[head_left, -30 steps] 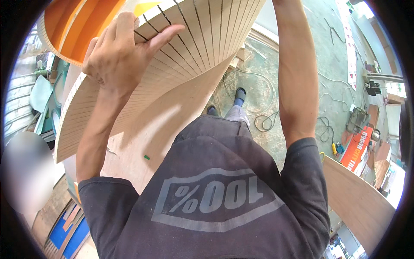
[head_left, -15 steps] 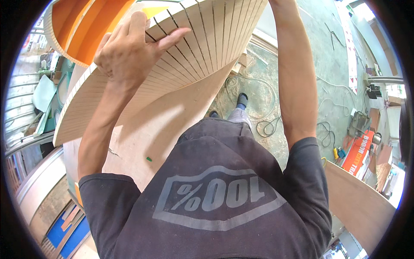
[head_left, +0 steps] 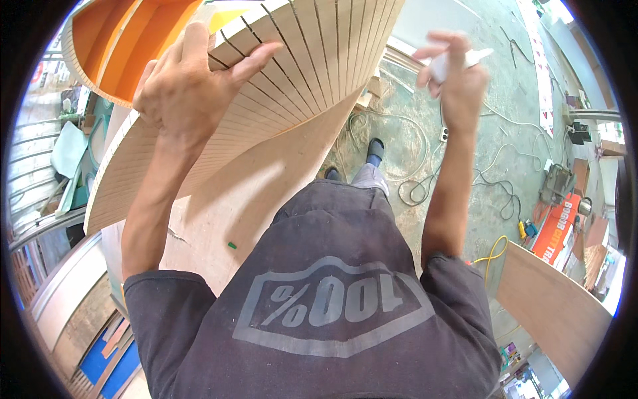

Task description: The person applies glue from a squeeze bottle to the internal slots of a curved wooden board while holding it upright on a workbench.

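My left hand [head_left: 186,93] grips the upper edge of a curved wooden panel [head_left: 312,73] scored with several narrow parallel slots. Its fingers go over the edge while the thumb lies on the slotted face. My right hand [head_left: 464,90], smeared by motion, is off the panel to the right, above the floor. In it is a small white bottle [head_left: 440,68] with a pointed tip, which looks like a glue bottle. Below the panel spreads a pale plywood sheet [head_left: 206,213], with a small green piece [head_left: 231,245] lying on it.
A curved piece with an orange inside [head_left: 119,46] stands at the upper left. Cables [head_left: 415,189] coil over the dusty floor [head_left: 399,126]. At the right are a red-orange box [head_left: 558,229] and a plywood board [head_left: 551,302]. Wood offcuts [head_left: 109,352] lie at the lower left.
My right hand has come down and back from the top edge of the picture, bringing the white bottle into view. My left hand keeps its hold on the panel.
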A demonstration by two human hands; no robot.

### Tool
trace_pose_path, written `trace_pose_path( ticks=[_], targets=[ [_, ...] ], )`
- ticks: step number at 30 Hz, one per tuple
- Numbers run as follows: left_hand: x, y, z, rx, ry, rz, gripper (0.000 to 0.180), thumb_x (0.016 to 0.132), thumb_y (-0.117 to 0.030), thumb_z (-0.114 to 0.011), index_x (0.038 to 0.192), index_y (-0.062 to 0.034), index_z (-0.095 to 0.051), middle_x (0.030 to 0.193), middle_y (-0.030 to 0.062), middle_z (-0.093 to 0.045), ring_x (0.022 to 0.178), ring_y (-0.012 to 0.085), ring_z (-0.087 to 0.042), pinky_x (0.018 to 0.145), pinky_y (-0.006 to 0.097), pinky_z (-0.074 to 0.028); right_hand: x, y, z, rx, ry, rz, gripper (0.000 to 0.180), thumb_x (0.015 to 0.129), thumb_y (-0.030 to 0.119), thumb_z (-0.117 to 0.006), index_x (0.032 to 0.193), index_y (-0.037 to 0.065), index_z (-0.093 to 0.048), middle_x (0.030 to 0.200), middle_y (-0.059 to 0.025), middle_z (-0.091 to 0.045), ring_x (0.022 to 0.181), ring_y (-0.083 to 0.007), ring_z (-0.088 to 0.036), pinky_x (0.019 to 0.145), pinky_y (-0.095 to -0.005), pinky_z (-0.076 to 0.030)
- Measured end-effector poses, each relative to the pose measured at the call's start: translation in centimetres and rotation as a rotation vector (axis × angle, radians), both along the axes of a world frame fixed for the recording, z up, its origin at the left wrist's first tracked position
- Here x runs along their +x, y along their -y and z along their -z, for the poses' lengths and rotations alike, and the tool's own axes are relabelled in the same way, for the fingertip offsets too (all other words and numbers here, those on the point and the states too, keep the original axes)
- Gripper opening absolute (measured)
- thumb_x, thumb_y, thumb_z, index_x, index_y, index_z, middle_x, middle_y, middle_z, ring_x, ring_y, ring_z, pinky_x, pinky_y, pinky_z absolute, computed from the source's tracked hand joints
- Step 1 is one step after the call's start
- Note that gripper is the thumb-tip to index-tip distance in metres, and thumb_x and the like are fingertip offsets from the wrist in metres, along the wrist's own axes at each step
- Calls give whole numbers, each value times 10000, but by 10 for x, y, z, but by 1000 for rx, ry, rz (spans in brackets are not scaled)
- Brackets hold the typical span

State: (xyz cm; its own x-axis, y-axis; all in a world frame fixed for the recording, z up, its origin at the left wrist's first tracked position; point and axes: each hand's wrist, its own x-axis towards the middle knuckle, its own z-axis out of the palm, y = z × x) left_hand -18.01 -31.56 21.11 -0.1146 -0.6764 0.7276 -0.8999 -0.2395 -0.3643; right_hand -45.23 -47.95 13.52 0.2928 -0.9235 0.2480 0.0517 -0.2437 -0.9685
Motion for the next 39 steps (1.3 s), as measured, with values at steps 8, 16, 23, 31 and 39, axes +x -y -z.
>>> trace_pose_path(
  ticks=[8,16,23,31,39],
  targets=[
    [3,1,4,17,-36,-7,699,709,-779,-781,745,-122,-546,586,-3,-667,466,211,-614,461,338,-469,-6,-79,192,308,-284,-156,170,1045,177,-592,1099,17,-578,853,-91,-720,697,-126,-686,622,-296,-546],
    [3,1,3,48,-37,-52,689,705,-791,-772,779,-130,-594,611,-8,-691,488,230,-641,470,359,-489,11,-104,254,294,-488,-341,288,984,183,-647,1157,-26,-551,850,-253,-670,772,-375,-716,708,-472,-540],
    [-1,1,3,29,-36,-72,688,698,-796,-771,766,-139,-578,610,-9,-685,489,234,-634,467,365,-486,32,-95,262,82,-640,-284,313,972,201,-631,1135,-59,-570,897,-347,-670,883,-551,-658,780,-579,-518],
    [2,3,4,11,9,-43,723,699,-796,-773,699,-119,-521,543,10,-601,444,210,-614,438,326,-485,62,-85,283,160,-664,-283,352,996,266,-538,1054,-75,-597,990,-371,-660,1001,-538,-645,877,-573,-500],
    [5,1,6,28,-7,-40,696,715,-808,-754,750,-138,-567,565,-24,-657,444,177,-614,460,309,-480,73,-82,276,192,-710,-280,374,991,253,-514,1009,-113,-589,981,-388,-655,995,-560,-641,886,-582,-501]
  ],
)
